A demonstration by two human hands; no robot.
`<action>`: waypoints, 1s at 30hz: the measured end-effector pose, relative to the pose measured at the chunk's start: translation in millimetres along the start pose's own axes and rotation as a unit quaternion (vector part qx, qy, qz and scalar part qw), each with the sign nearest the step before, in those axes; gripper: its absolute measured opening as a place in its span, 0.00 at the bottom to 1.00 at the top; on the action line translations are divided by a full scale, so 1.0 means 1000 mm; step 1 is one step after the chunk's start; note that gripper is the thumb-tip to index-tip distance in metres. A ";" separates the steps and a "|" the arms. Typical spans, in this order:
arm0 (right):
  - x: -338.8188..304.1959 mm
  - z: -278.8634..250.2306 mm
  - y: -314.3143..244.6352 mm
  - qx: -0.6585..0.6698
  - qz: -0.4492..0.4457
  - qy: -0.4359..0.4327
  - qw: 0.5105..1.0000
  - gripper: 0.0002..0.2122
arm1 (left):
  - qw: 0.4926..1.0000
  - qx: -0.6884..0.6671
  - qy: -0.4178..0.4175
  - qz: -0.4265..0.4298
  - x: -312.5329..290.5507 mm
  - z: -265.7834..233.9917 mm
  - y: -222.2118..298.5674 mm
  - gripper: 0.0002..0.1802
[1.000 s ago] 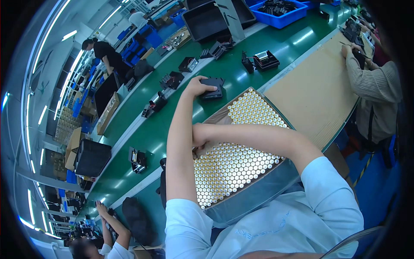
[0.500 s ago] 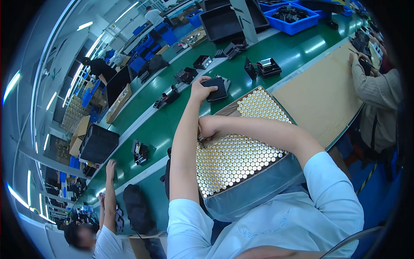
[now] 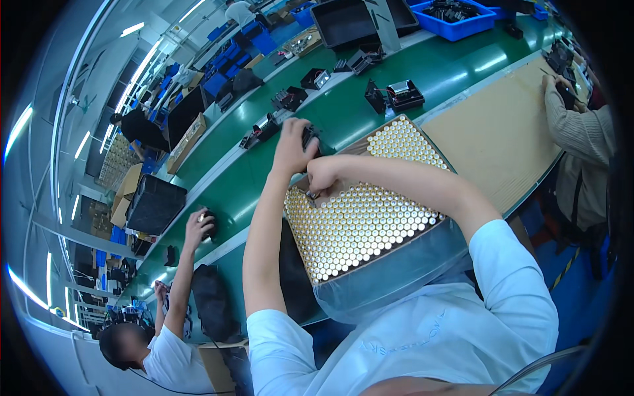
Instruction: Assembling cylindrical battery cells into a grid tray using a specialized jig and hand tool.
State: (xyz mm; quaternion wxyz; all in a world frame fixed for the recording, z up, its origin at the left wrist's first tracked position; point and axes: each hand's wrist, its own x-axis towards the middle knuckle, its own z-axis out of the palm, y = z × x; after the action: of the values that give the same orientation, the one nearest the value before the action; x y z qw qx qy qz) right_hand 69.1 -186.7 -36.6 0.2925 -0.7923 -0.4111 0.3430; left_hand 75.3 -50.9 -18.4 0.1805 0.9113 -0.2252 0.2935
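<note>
My left hand [image 3: 294, 146] is wrapped round a black plastic case [image 3: 310, 136] above the green conveyor belt; fingers and palm cover most of it. Just to its right, my right hand [image 3: 321, 177] has its fingers closed and pointed down at the far left part of a carton [image 3: 300, 254]. Rows of upright cylindrical battery cells [image 3: 363, 228] with pale round tops fill much of that carton. A gap with brown cardboard shows beside my right fingers. Whatever small thing is between those fingers is too hidden to name.
Along the green belt [image 3: 251, 181] lie open black cases with wired parts [image 3: 404, 96]. A blue bin [image 3: 456, 18] stands at the back. At lower left a co-worker's hand [image 3: 198, 228] holds a black case; another person [image 3: 581, 125] works at right beside a brown board [image 3: 492, 148].
My left hand has drawn the black case left and tilted it. My right hand has moved slightly up. The co-worker at left has taken hold of a black case from the belt.
</note>
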 end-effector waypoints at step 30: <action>0.057 -0.080 -0.037 -0.230 -0.090 0.301 0.921 0.16 | 0.534 -0.642 0.131 -0.534 -0.017 -0.051 -0.013 0.14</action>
State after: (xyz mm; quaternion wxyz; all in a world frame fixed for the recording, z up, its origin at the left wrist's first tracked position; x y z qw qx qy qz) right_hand 139.4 -134.1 21.1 0.2422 -0.8632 -0.4410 -0.0430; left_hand 46.8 -12.0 7.3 0.8677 0.4531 0.2015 0.0351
